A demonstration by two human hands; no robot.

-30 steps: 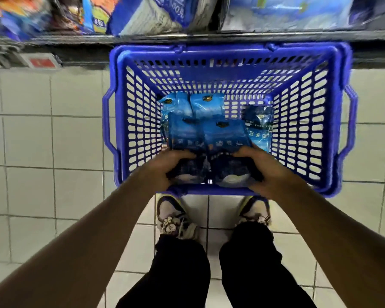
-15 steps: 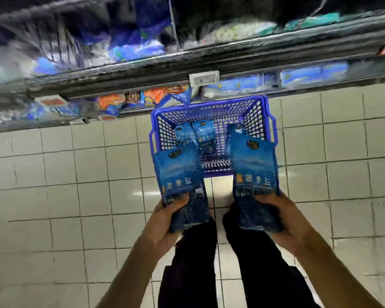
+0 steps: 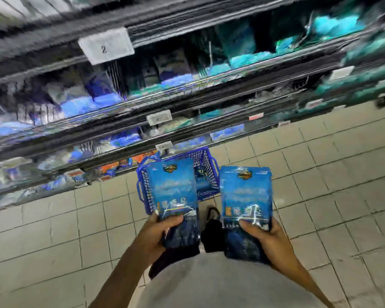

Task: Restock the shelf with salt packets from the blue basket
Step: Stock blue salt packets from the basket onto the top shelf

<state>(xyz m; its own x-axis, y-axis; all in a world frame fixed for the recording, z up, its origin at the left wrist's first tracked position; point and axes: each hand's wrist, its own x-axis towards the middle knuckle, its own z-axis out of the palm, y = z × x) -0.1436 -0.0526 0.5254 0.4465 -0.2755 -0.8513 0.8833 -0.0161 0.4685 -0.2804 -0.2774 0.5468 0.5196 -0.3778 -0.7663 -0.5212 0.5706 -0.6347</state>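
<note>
left hand [image 3: 158, 232]: our fingers grip one salt packet [image 3: 172, 192] | right hand [image 3: 268, 237]: grip another packet [image 3: 246, 196] | above blue basket [image 3: 206, 174]

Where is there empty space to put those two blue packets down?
Bare floor tiles lie left of the blue basket, and more lie to its right, below the shelves. The shelves look crowded with blurred stock, so gaps there cannot be told. The left hand grips one salt packet; the right hand grips the other packet.

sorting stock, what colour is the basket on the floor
Blue, perforated sides; head view.
</note>
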